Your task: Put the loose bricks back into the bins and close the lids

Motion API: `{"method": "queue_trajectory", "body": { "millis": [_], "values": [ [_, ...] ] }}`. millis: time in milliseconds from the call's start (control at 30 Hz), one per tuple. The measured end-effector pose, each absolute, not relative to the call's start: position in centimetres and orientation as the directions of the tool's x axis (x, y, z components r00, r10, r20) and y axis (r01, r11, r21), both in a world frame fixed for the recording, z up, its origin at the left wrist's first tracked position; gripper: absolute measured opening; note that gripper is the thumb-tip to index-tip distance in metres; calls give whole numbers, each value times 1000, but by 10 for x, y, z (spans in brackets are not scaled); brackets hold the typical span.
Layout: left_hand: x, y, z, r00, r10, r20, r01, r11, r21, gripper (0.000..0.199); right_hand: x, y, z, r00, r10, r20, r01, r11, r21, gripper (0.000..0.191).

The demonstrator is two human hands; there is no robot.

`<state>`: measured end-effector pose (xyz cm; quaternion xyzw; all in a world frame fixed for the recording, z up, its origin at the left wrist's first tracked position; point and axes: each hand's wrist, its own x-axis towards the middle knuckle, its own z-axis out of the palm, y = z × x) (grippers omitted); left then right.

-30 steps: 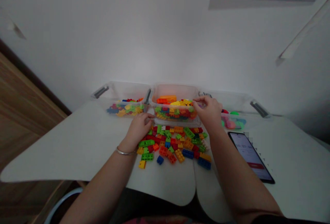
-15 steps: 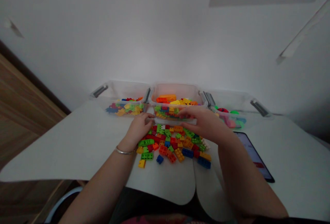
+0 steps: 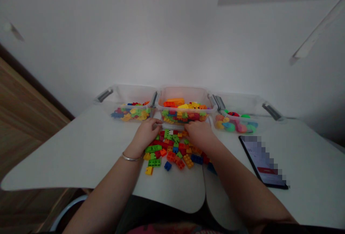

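A loose pile of toy building bricks (image 3: 175, 150) in red, green, orange, yellow and blue lies on the white table. My left hand (image 3: 147, 133) rests at the pile's upper left edge, thumb and fingers apart, with nothing visible in it. At the upper right of the bricks is my right hand (image 3: 201, 135), back upward and fingers bent down by the front of the middle clear bin (image 3: 185, 89). Its fingertips are mostly hidden, so any brick in them cannot be seen. That bin holds more bricks.
A left clear bin (image 3: 134, 91) holds small coloured pieces. Rounded coloured toys are in a right clear bin (image 3: 239, 99). To the right of my right forearm lies a phone or tablet (image 3: 262, 165). A white wall (image 3: 172, 40) stands behind the bins.
My right hand has moved down and left from the middle bin's front to the pile's upper edge, and its forearm has swung left over the right-hand bricks. My left hand stays put.
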<state>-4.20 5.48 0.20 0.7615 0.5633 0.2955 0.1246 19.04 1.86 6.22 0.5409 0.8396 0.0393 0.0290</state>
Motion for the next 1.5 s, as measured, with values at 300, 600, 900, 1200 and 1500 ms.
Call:
{"method": "queue_trajectory", "body": {
  "millis": [300, 600, 900, 1200, 1500],
  "values": [
    [-43, 57, -4, 207, 924, 322, 775, -355, 522, 30, 188, 18, 65, -404, 914, -27, 907, 404, 114, 28],
    [-43, 58, -5, 203, 921, 333, 767, -361, 530, 28, 189, 15, 70, -386, 922, -36, 911, 387, 141, 27],
    [-43, 58, -6, 206, 927, 313, 761, -353, 545, 30, 191, 0, 91, -451, 860, 239, 890, 455, 41, 20],
    [-42, 58, -4, 199, 928, 315, 754, -350, 556, 27, 207, 15, 81, -177, 600, 780, 686, 644, -340, 22],
    [-41, 58, -4, 212, 926, 313, 762, -358, 540, 28, 231, 53, 62, 199, 585, 786, 681, 494, -540, 24]
  ]
}}
